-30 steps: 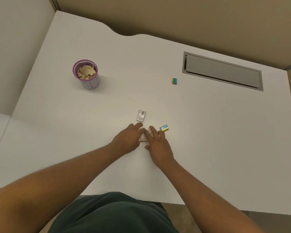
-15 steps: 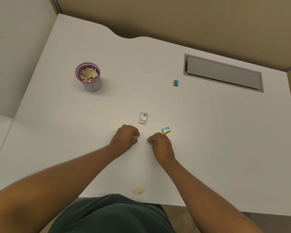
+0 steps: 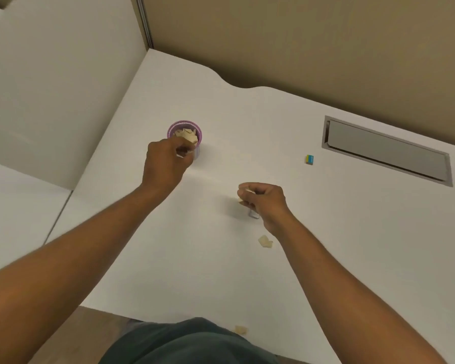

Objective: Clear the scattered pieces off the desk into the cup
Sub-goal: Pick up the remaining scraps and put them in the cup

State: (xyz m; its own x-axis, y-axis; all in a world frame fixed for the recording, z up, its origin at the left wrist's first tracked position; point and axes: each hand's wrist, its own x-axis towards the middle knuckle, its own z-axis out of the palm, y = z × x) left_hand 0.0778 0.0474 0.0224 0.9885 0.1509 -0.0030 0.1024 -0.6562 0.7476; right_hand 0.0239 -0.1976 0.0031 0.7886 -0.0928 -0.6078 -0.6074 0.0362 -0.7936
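Paper bits are held in both hands over the white counter (image 3: 326,232).

The left hand (image 3: 166,164) is closed on a pale scrap right at the near rim of the purple cup (image 3: 176,126), which is filled with tan pieces (image 3: 188,136). The right hand (image 3: 263,200) is pinched shut on another scrap (image 3: 244,191), well apart from the cup. A loose scrap (image 3: 264,241) is seen just below that hand, and one more (image 3: 241,329) near the counter's front edge. A small blue and yellow block (image 3: 309,159) is left beside the grey slot (image 3: 386,151).
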